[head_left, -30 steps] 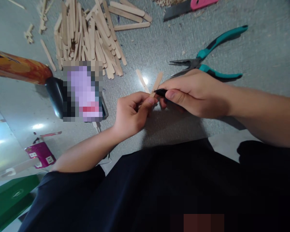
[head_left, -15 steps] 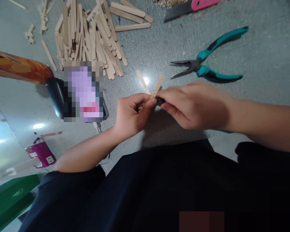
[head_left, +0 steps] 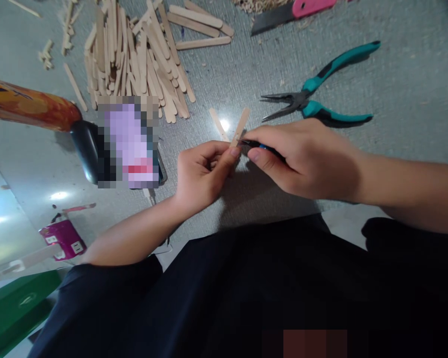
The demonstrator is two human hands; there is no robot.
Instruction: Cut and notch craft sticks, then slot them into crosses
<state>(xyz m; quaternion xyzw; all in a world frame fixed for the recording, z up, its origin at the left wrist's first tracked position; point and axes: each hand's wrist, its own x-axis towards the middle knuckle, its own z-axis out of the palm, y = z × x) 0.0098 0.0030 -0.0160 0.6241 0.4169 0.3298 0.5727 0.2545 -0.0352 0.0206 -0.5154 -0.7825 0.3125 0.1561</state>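
Observation:
Two wooden craft sticks (head_left: 242,124) rise in a V from between the thumb and fingers of my left hand (head_left: 205,171), which is closed on their lower ends. My right hand (head_left: 298,156) is wrapped round a small dark tool (head_left: 254,143) with a bit of blue on it. The tool's thin tip is at the right-hand stick, just above my left thumb. Most of its handle is hidden in my right palm. Above my right hand, teal-handled pliers (head_left: 304,99) lie on the table with jaws apart.
A pile of craft sticks (head_left: 149,54) covers the upper left of the table (head_left: 406,104). Left are a blurred-out phone (head_left: 129,144), a black object (head_left: 85,149), an orange cylinder (head_left: 30,104) and a purple socket block (head_left: 65,240). A pink-handled blade (head_left: 274,20) lies at the top.
My right hand has shifted slightly and more of the dark tool shows, its tip now against the stick. The sticks and my left fingers have moved up a little.

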